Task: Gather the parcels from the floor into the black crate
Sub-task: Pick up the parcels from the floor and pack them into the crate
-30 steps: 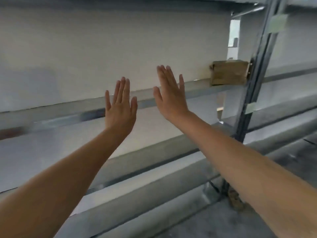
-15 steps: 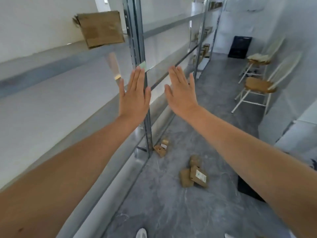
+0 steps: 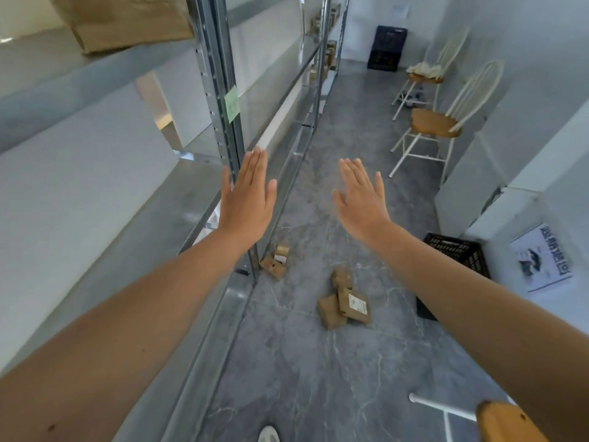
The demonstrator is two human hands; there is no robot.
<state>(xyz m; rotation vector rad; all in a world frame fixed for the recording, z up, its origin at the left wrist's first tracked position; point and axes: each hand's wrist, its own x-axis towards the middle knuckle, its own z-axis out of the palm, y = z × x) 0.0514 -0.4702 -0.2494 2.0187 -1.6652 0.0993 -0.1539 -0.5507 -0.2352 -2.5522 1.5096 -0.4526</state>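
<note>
Metal shelving (image 3: 223, 74) runs down the L side. Grey marbled floor (image 3: 302, 378) fills the aisle. Both forearms stretch fwd over it. L hand (image 3: 247, 199) and R hand (image 3: 361, 199) are raised flat, backs to the camera, fingers straight & close together, holding nothing, touching nothing. Two white chairs (image 3: 435, 122) w/ wooden seats stand along the R wall. A big cardboard box (image 3: 124, 20) sits on the upper shelf, top L. The black crate (image 3: 455, 250) is on the floor by the R wall, partly hidden behind the R forearm. A dark crate stack (image 3: 387, 47) stands at the far end. Three parcels (image 3: 345, 303) lie mid-aisle in a cluster, near the black crate but apart from it. Two smaller parcels (image 3: 274, 263) lie at the foot of the shelving post. A green note (image 3: 231, 103) is stuck on that post.
</note>
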